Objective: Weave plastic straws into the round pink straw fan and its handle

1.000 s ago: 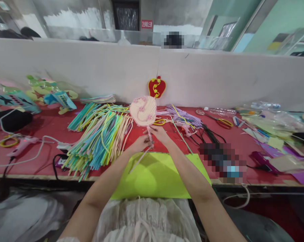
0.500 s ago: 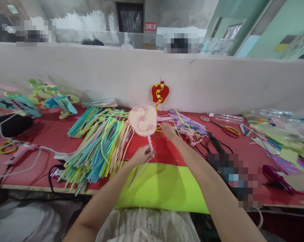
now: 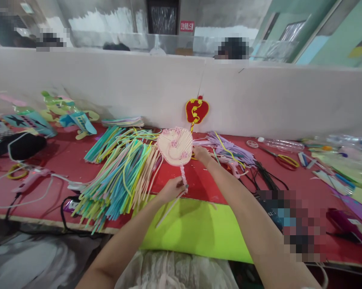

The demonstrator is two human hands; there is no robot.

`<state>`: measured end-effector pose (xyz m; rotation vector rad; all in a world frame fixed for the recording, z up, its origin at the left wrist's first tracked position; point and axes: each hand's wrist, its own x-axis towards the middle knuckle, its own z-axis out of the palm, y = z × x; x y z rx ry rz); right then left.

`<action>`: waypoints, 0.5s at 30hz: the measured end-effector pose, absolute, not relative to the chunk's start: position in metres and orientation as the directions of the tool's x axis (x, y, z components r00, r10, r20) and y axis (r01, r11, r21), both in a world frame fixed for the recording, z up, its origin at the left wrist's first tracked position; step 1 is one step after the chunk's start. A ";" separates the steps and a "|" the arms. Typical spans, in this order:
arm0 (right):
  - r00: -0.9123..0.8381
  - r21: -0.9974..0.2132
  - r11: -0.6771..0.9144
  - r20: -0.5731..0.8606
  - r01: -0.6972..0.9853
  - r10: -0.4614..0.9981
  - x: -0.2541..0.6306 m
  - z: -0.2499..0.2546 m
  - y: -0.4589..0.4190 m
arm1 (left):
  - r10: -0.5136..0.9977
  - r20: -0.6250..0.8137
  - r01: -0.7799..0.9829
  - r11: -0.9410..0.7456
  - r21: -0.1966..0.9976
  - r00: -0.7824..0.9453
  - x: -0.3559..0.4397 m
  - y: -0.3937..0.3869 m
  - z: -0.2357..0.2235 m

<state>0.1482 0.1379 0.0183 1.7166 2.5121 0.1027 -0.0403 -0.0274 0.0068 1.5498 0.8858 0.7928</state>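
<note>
A round pale-pink hand fan with pink flowers and a curling stem stands upright over the table's middle. My left hand is closed around the lower part of its twisted pink handle. Loose pale strands trail below that hand. At the fan's right edge is my right hand, near the lilac chenille stems; its fingertips are hidden behind the fan, so their hold is unclear. A red and yellow fan-shaped ornament stands behind, against the white partition.
Bundles of coloured chenille stems lie left. A yellow-green sheet covers the front edge. Pink glue guns rest on the red tabletop. Scissors, a clear bottle and black cables are right.
The view has shifted slightly, so everything sits further right. My right fingers, visible beside the fan before, are now partly behind its edge. My left hand keeps its grip on the handle.
</note>
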 end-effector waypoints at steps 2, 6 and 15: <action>-0.352 0.111 0.353 -0.028 0.929 0.936 0.151 0.019 0.138 | 0.871 0.031 0.095 -0.089 0.991 0.491 -0.040 -0.027 0.006; -0.329 0.094 0.324 0.052 0.942 0.943 0.157 0.020 0.131 | 0.870 0.050 0.063 -0.092 0.994 0.490 -0.041 -0.027 0.005; 0.081 -0.372 -0.022 0.144 0.928 0.986 0.175 0.022 0.115 | 0.869 0.043 0.079 -0.094 0.992 0.493 -0.045 -0.027 0.007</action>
